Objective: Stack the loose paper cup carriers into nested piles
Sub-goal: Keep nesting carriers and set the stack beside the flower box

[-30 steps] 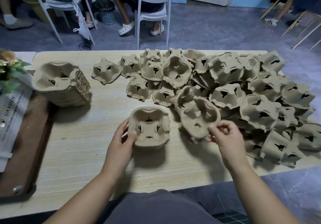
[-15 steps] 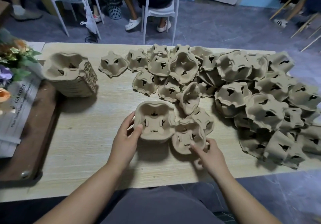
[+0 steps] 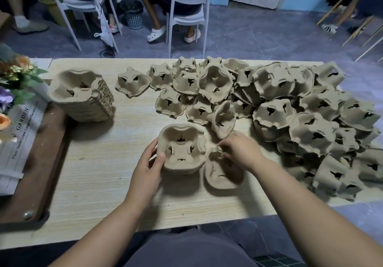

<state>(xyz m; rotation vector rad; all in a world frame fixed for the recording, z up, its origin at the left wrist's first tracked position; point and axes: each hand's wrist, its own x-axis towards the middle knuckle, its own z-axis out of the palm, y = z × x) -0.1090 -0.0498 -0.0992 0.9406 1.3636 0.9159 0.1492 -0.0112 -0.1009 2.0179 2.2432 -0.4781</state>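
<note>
My left hand [image 3: 151, 163] rests on the table [image 3: 93, 173] at the near middle. Its thumb lies on the near left rim of the small pile [image 3: 182, 148] and its fingers curve around the left wall, so it holds this pile. My right hand [image 3: 238, 150] comes in from the right with the wrist low. Its fingers are bent and pinch the far rim of a single carrier [image 3: 221, 173].

This carrier lies on the table just right of the small pile and touches it. The hollow side faces up and leans a little toward me. Its shape is nearly square, so I see no clear long axis. The small pile also opens upward and stands straight.

Half a second ago the right hand was at the near edge of this carrier; now it is at the far edge. One second ago the carrier was up beside the loose heap [image 3: 290, 111]; now it is down by the pile. The left hand has kept its place.

The heap fills the right and far side. A tall pile [image 3: 83, 94] stands far left, near the flowers [image 3: 16, 76].
</note>
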